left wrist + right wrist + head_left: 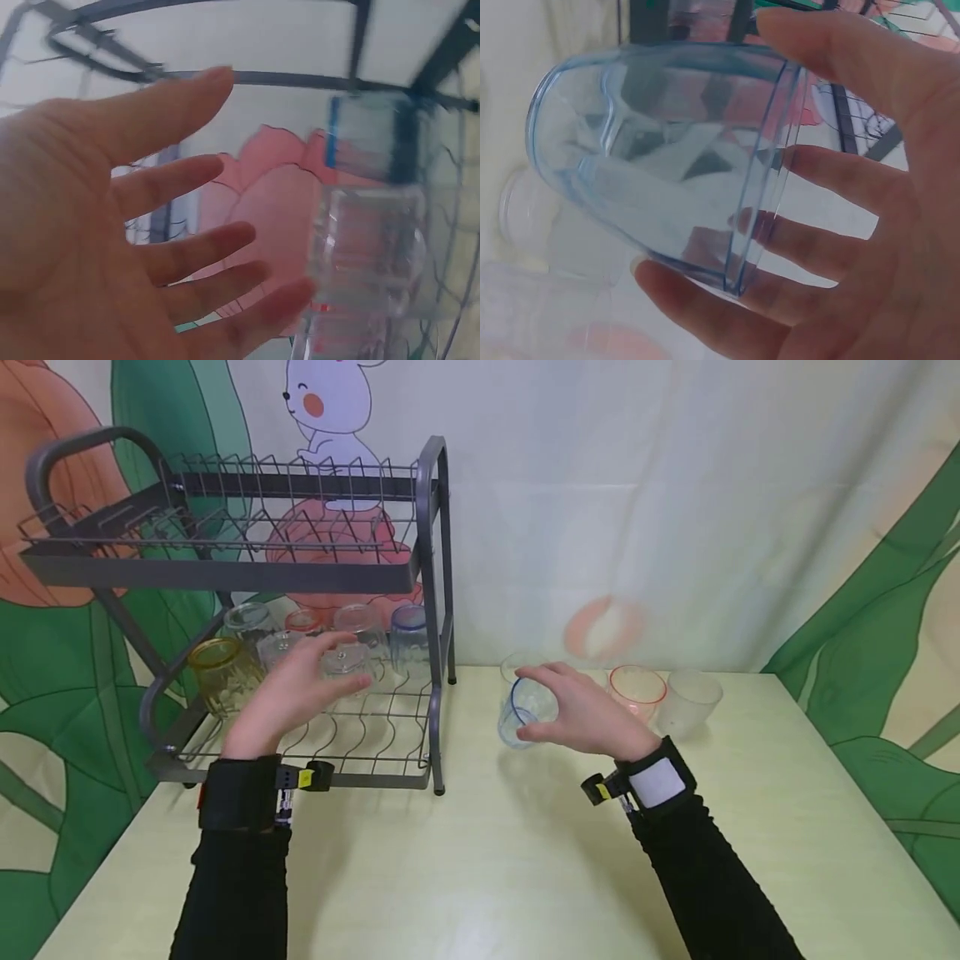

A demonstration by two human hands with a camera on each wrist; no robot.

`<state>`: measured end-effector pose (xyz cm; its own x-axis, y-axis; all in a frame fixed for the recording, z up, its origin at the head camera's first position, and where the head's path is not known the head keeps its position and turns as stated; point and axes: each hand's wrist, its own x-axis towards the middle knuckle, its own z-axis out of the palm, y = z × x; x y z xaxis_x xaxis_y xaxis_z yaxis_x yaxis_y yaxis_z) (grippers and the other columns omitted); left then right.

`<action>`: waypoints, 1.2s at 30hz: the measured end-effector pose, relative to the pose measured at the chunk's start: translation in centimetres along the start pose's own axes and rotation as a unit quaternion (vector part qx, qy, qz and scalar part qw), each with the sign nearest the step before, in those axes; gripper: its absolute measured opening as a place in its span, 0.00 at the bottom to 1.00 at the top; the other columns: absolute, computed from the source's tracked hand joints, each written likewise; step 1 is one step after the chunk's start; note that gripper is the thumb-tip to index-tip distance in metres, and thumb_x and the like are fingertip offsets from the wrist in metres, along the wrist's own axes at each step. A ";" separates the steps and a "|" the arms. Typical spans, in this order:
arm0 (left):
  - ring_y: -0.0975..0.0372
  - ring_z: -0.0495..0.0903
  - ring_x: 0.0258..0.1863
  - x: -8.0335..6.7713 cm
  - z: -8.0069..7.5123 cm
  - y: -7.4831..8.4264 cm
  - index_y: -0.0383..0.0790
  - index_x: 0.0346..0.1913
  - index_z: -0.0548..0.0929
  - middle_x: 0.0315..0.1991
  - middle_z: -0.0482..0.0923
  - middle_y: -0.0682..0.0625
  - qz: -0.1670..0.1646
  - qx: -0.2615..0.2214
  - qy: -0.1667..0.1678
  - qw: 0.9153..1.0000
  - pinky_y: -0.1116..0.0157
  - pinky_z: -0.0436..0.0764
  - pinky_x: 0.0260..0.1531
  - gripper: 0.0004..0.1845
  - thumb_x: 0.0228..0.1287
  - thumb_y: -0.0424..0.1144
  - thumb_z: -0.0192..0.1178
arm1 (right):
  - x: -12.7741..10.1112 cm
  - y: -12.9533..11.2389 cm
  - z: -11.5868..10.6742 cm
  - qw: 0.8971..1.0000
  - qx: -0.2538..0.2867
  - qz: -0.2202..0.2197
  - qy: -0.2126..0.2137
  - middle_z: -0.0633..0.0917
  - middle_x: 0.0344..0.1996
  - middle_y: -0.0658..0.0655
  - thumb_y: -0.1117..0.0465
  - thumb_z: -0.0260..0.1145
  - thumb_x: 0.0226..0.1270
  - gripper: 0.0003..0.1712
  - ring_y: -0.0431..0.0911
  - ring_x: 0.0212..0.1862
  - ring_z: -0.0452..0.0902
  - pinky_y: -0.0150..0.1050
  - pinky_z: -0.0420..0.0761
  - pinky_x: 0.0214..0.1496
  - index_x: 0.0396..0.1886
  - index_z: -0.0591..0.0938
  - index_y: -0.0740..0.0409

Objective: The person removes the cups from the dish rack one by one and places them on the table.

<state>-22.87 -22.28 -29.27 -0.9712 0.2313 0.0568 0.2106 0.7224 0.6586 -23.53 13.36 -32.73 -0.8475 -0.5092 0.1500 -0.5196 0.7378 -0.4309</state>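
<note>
- Grey metal made up the two-tier dish rack (225, 568) at the left of the pale table (480, 877); its lower wire shelf carried a cluster of upturned cups, an amber one (219, 672) at the outer left and a blue-rimmed one (408, 639) at the back right.
- Left hand (288, 693) lay over that lower shelf with fingers spread and straight, gripping nothing; a clear inverted cup (371, 251) stood just beyond the fingertips (289, 289), apart from them or barely brushing, I could not tell which.
- Right hand (581, 714) held the blue-tinted tumbler (667, 157) above the table, just right of the rack, thumb (817, 45) over the top of the rim and fingers (705, 307) curled beneath.
- That tumbler lay tilted on its side, long axis roughly level: mouth toward the palm, closed base pointing leftward at the rack, which was nearer this hand's load than any other resting place.
- Behind the right hand stood a red-rimmed cup (637, 687) and a frosted clear cup (690, 697), close together.
</note>
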 end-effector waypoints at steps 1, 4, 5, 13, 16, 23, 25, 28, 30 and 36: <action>0.41 0.52 0.72 0.2 0.0 -0.1 0.42 0.75 0.60 0.74 0.54 0.37 0.001 0.009 0.006 1.000 0.42 0.59 0.65 0.39 0.68 0.52 0.61 | 0.2 0.1 -0.1 1.000 -0.008 -0.001 -0.008 0.72 0.63 0.59 0.47 0.74 0.56 0.44 0.53 0.61 0.70 0.47 0.74 0.61 0.71 0.69 0.54; 0.39 0.49 0.72 1.1 0.2 -0.3 0.40 0.74 0.62 0.73 0.54 0.35 0.000 0.048 0.022 0.999 0.39 0.56 0.66 0.37 0.68 0.49 0.62 | 1.0 0.4 -0.4 0.999 -0.027 -0.005 -0.033 0.72 0.63 0.59 0.48 0.74 0.56 0.44 0.52 0.61 0.70 0.47 0.74 0.61 0.71 0.69 0.55; 0.39 0.48 0.73 1.3 0.2 -0.4 0.40 0.73 0.63 0.73 0.53 0.35 -0.001 0.057 0.026 0.998 0.39 0.55 0.66 0.35 0.68 0.47 0.62 | 1.2 0.5 -0.5 0.999 -0.032 -0.007 -0.039 0.72 0.63 0.59 0.48 0.74 0.57 0.44 0.53 0.61 0.70 0.47 0.74 0.61 0.71 0.69 0.56; 0.38 0.67 0.60 3.3 0.3 -0.9 0.32 0.68 0.69 0.64 0.66 0.32 0.020 0.122 0.064 0.990 0.43 0.69 0.59 0.29 0.67 0.38 0.63 | 2.7 1.2 -0.2 0.996 -0.063 -0.010 -0.066 0.73 0.60 0.62 0.50 0.74 0.55 0.42 0.54 0.59 0.72 0.46 0.74 0.60 0.68 0.71 0.60; 0.39 0.70 0.57 3.9 0.3 -0.7 0.32 0.68 0.68 0.61 0.69 0.32 0.011 0.156 0.048 0.986 0.43 0.71 0.55 0.30 0.67 0.40 0.63 | 3.2 1.4 0.1 0.994 -0.067 -0.010 -0.081 0.74 0.58 0.63 0.50 0.73 0.56 0.40 0.54 0.56 0.73 0.45 0.76 0.58 0.67 0.72 0.60; 0.35 0.62 0.61 5.0 0.7 -0.2 0.35 0.72 0.63 0.66 0.59 0.27 -0.004 0.226 0.009 0.974 0.37 0.67 0.55 0.37 0.65 0.43 0.65 | 4.1 2.0 1.0 0.992 -0.084 0.002 -0.094 0.72 0.54 0.66 0.52 0.73 0.58 0.41 0.55 0.50 0.75 0.45 0.78 0.53 0.69 0.71 0.61; 0.36 0.64 0.61 5.1 0.7 -0.1 0.36 0.73 0.63 0.65 0.62 0.28 -0.004 0.226 -0.003 0.974 0.38 0.69 0.54 0.38 0.64 0.44 0.66 | 4.4 2.0 1.3 0.991 -0.090 0.004 -0.097 0.72 0.54 0.67 0.52 0.73 0.58 0.40 0.55 0.49 0.75 0.45 0.78 0.51 0.69 0.71 0.60; 0.37 0.64 0.61 5.2 0.7 -0.2 0.35 0.72 0.64 0.64 0.64 0.30 -0.009 0.215 -0.021 0.976 0.38 0.69 0.54 0.37 0.64 0.43 0.67 | 4.7 2.0 1.9 0.990 -0.100 0.009 -0.104 0.72 0.53 0.67 0.52 0.73 0.58 0.39 0.54 0.48 0.75 0.44 0.79 0.49 0.67 0.73 0.60; 0.36 0.63 0.62 5.1 0.7 -0.3 0.34 0.71 0.65 0.65 0.63 0.30 -0.013 0.209 -0.027 0.978 0.38 0.69 0.54 0.36 0.64 0.42 0.66 | 5.0 2.0 2.5 0.987 -0.107 0.022 -0.115 0.71 0.54 0.66 0.51 0.73 0.59 0.38 0.54 0.48 0.74 0.43 0.80 0.48 0.68 0.72 0.58; 0.33 0.58 0.64 5.3 1.0 -0.8 0.34 0.72 0.64 0.68 0.56 0.27 -0.019 0.214 -0.032 0.976 0.36 0.66 0.56 0.37 0.64 0.40 0.66 | 5.1 2.3 3.8 0.984 -0.110 0.049 -0.133 0.68 0.57 0.66 0.50 0.72 0.60 0.39 0.54 0.45 0.75 0.43 0.81 0.43 0.69 0.71 0.54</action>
<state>-28.04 -20.96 -30.29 -0.9733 0.2290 -0.0188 0.2142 0.9341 0.2856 -28.67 10.74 -36.34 -0.8510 -0.5077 -0.1343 -0.4727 0.8520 -0.2251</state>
